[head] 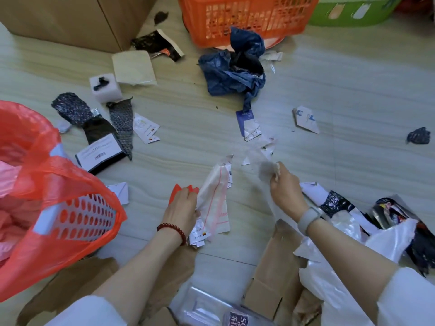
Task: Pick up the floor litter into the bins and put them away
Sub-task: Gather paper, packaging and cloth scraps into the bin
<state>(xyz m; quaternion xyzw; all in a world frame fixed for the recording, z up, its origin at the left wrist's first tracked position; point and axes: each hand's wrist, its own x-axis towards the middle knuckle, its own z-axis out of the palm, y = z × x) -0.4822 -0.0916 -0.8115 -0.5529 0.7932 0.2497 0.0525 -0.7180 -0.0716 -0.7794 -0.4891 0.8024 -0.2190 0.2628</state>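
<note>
From my feed, the left hand (182, 205) is curled around a bunch of wrappers (215, 196), mostly a white packet with red lines, long side running up away from the body. The right hand (286, 187) pinches a clear plastic scrap (261, 158), blurry. One bin (77, 215) with a red liner sits left; two baskets up top, orange (247, 17) and green (353, 12). Crumpled blue bag (233, 71) lies by the orange one.
</note>
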